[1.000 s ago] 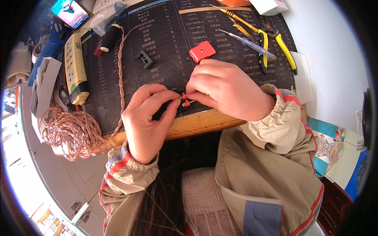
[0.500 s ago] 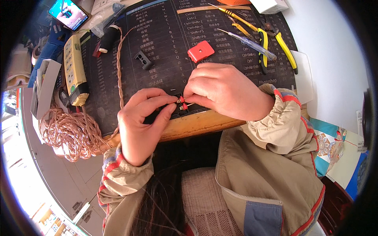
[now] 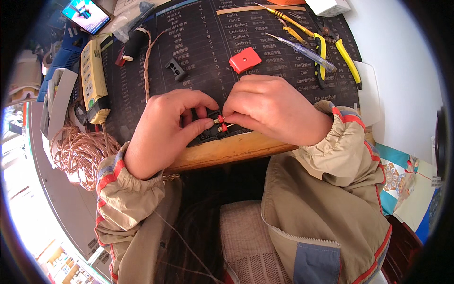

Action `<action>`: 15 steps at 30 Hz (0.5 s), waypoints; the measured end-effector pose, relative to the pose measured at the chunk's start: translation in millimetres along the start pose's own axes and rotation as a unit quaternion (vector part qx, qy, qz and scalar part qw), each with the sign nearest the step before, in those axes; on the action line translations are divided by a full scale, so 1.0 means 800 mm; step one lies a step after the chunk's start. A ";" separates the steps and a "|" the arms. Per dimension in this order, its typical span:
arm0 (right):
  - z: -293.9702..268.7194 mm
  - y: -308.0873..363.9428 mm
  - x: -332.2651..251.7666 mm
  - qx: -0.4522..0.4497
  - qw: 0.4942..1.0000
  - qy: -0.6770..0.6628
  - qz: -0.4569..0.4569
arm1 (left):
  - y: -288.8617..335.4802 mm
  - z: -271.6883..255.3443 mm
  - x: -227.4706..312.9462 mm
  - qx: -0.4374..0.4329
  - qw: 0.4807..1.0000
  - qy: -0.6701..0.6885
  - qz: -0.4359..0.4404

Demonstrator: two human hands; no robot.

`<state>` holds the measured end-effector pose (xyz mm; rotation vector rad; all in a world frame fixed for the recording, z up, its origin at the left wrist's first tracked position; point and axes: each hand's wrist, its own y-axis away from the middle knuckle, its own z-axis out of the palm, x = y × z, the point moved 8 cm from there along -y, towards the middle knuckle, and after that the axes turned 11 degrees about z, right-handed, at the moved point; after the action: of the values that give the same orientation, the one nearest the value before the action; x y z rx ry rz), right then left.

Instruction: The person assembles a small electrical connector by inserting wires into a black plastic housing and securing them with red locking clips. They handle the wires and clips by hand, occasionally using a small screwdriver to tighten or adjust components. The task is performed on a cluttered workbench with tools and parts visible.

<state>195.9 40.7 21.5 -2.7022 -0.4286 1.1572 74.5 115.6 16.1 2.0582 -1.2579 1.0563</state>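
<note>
A small black plastic housing [image 3: 211,134] with red pieces and brass-coloured terminals [image 3: 218,121] lies at the table's near edge. My left hand [image 3: 163,124] is closed around its left side, the thumb on the near part and the index finger curled over the far part. Pinched fingertips of my right hand [image 3: 274,106] press at a red piece [image 3: 224,127] on its right; whatever they grip is hidden. A thin pale strip pokes out below those fingers. Beyond my hands lie a red cover [image 3: 245,60] with a centre hole and a small black plastic part [image 3: 177,69].
Yellow-handled pliers [image 3: 347,61], a clear-handled screwdriver [image 3: 309,54] and a yellow screwdriver [image 3: 288,20] lie at back right. On the left are a power strip [image 3: 93,78], coiled twisted cable [image 3: 82,154], a black cylinder [image 3: 136,43] and a lit phone [image 3: 86,15].
My left hand has shifted, its wrist swinging outward to the left and its index finger curling. More of the black housing shows. My right hand stays at the red piece.
</note>
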 end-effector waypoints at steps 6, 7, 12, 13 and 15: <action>0.001 0.000 0.001 -0.013 1.000 -0.004 0.012 | -0.003 0.000 0.012 0.000 0.994 -0.050 0.093; 0.002 0.000 0.001 -0.017 1.000 -0.001 0.013 | -0.002 0.000 0.016 0.005 0.992 -0.064 0.112; 0.002 -0.001 0.002 -0.029 0.999 -0.016 0.022 | 0.004 0.004 0.034 0.006 0.969 -0.138 0.204; 0.003 -0.001 0.002 -0.030 0.999 -0.015 0.021 | 0.005 0.005 0.034 -0.009 0.965 -0.150 0.216; 0.002 -0.001 0.003 -0.028 0.999 -0.024 0.028 | 0.005 0.004 0.034 -0.026 0.961 -0.150 0.229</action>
<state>195.9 42.1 18.9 -2.7565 -0.3999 1.2451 79.3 97.3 36.7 1.9864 -1.9643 0.8998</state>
